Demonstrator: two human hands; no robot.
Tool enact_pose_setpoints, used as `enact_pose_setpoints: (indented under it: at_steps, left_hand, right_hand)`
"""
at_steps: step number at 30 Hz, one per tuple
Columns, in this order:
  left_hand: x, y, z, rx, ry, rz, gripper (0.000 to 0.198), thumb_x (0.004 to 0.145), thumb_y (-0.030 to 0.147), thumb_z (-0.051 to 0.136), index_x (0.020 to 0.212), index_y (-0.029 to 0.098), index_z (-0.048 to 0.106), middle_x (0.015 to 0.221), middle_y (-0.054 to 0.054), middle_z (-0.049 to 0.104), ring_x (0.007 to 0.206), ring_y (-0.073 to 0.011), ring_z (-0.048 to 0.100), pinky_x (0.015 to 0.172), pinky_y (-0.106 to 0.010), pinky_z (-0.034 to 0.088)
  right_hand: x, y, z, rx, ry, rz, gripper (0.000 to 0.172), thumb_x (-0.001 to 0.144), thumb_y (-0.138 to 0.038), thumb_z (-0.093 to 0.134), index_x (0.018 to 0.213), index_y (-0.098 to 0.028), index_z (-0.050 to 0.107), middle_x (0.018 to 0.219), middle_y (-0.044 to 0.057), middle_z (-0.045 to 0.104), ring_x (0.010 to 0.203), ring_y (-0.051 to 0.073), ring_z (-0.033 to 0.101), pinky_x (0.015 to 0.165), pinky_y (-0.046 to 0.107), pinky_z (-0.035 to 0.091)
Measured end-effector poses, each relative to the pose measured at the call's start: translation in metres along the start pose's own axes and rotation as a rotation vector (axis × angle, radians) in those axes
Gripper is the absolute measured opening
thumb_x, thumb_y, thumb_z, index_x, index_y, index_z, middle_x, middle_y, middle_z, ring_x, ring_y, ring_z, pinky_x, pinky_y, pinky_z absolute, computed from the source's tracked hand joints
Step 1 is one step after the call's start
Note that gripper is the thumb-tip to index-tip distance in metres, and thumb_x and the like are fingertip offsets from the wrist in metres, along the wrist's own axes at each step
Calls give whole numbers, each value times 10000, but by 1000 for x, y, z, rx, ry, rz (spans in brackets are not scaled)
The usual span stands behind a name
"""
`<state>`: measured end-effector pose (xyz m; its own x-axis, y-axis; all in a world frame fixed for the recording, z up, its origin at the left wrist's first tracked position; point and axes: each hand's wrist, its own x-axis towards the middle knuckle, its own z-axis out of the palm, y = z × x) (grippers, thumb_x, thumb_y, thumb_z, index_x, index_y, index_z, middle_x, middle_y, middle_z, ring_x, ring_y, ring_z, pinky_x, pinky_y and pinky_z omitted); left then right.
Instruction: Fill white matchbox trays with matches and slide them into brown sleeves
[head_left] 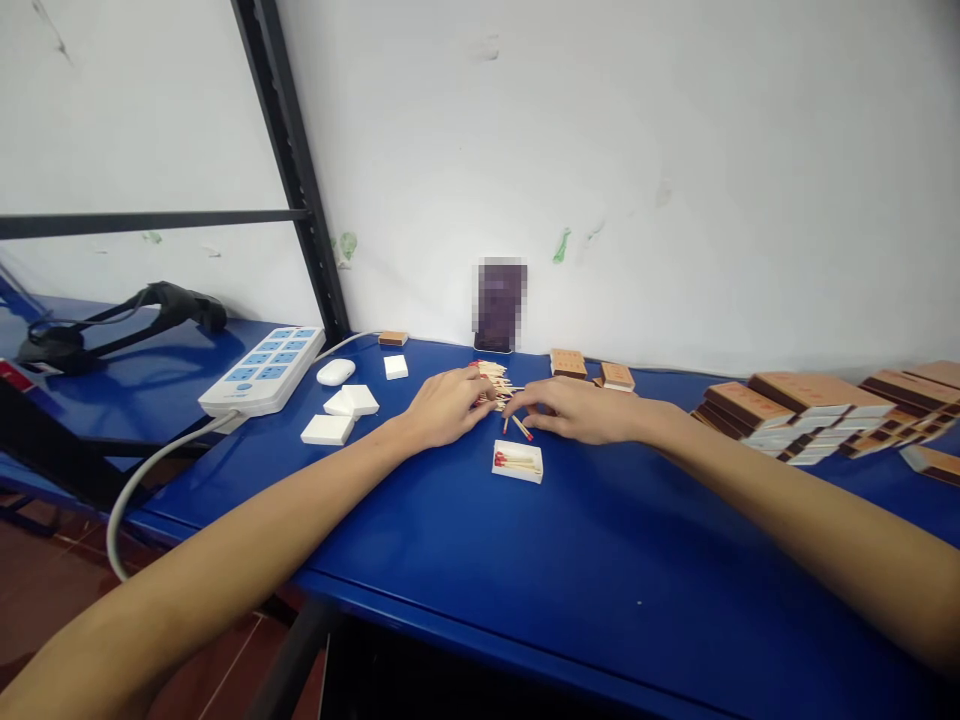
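Gathering step, prob.: L hand & R hand curled at red-tipped wooden matches, grip unclear; next needs light pinch.

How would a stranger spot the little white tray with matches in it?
On the blue table, find the left hand and right hand. Between them, but nearer the front edge, lies a small white tray. Unlike the white pieces to the left, it shows an open top with red-tipped matches inside.
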<state>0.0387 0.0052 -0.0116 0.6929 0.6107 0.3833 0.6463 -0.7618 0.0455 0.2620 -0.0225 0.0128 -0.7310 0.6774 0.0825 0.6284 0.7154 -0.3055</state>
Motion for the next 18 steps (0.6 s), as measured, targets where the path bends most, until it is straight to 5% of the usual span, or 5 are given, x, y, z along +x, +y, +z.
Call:
enact_pose_setpoints:
  at_steps: [9,13,18]
  left_hand:
    - [0,-5,6,-51,21,-23,163,901,260,469,861,186,609,859,-34,631,722,-165,562,606,-274,374]
    - [-2,-5,-1,-79,66,-43,161,899,252,453,868,178,593,830,-25,634,689,-150,559,630,-270,375]
    - [-9,-10,-16,-114,-42,-89,129,845,232,505,806,181,616,586,27,597,539,-125,533,641,-262,371]
  right_hand:
    - [0,1,0,-21,-29,51,163,922,-282,475,914,-228,628,835,26,650,685,156,555,595,276,385]
    - [2,-1,8,-3,47,62,153,906,-262,478,835,-207,601,743,10,602,632,140,513,586,269,354]
    - [7,-11,30,-9,231,134,87,859,-214,494,810,-201,566,652,-25,516,581,119,450,561,255,305]
